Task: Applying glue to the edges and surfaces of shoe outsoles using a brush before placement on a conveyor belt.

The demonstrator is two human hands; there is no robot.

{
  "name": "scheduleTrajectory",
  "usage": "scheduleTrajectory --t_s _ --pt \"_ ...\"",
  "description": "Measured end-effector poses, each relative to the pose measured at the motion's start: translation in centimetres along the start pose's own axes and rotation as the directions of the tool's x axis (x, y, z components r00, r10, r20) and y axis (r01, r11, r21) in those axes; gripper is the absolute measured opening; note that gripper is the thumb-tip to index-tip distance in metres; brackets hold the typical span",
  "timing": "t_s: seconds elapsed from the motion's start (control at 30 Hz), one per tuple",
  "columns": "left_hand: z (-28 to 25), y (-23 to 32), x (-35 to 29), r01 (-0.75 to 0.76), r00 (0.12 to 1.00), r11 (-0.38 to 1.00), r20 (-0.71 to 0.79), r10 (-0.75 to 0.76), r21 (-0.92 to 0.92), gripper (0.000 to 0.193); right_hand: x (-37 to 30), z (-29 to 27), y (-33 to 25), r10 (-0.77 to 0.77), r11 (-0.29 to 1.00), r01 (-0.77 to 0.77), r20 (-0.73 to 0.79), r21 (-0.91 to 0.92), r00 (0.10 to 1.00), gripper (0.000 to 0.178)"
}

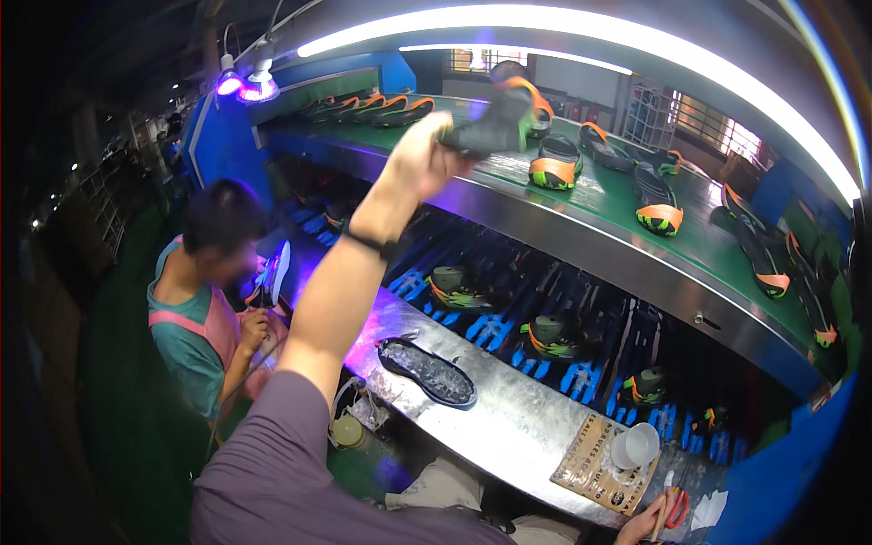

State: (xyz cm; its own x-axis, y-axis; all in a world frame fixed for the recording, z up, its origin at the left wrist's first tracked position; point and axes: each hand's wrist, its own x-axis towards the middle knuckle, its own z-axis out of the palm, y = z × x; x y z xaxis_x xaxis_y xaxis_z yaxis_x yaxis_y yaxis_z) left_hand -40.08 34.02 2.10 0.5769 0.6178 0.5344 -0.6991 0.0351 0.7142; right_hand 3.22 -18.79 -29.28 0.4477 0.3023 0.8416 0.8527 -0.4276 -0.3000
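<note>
My left hand is raised to the upper conveyor and closed on a dark shoe sole, which is smeared by motion. At the lower right edge, my right hand is partly cut off by the frame. Its fingers close round a thin tan-handled brush with a pale tip. Beside that hand lie red-handled scissors. Below my left arm, a black shoe sole rests on the metal bench, its inner side up and coated with something whitish.
Black soles with orange and green ends lie along the green belt. Beneath it, dark shoe uppers sit on blue-and-black rollers. A white cup stands on cardboard. At left, a co-worker holds a shoe.
</note>
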Motion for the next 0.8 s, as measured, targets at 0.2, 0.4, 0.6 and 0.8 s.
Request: scheduleTrajectory --t_s 0.2,0.4,0.6,0.8 --pt "-7.7 0.6 6.3 0.1 0.755 0.858 -0.6 0.265 0.504 0.06 -0.8 1.4 1.6 -0.093 0.991 0.096 0.032 -0.097 0.995 0.012" --pt "-14.4 1.6 7.9 0.635 0.757 -0.595 -0.552 0.35 0.493 0.074 -7.3 3.2 8.4 0.43 0.849 -0.489 0.274 0.2 0.86 0.033" --pt "-21.1 4.1 9.5 0.617 0.744 -0.546 -0.647 0.17 0.566 0.103 -6.7 1.8 6.5 0.418 0.874 -0.465 0.267 0.143 0.868 0.03" --pt "-42.0 12.1 7.3 0.624 0.758 -0.575 -0.59 0.278 0.53 0.1 -1.2 3.1 0.8 0.376 0.893 -0.433 0.329 0.119 0.866 0.024"
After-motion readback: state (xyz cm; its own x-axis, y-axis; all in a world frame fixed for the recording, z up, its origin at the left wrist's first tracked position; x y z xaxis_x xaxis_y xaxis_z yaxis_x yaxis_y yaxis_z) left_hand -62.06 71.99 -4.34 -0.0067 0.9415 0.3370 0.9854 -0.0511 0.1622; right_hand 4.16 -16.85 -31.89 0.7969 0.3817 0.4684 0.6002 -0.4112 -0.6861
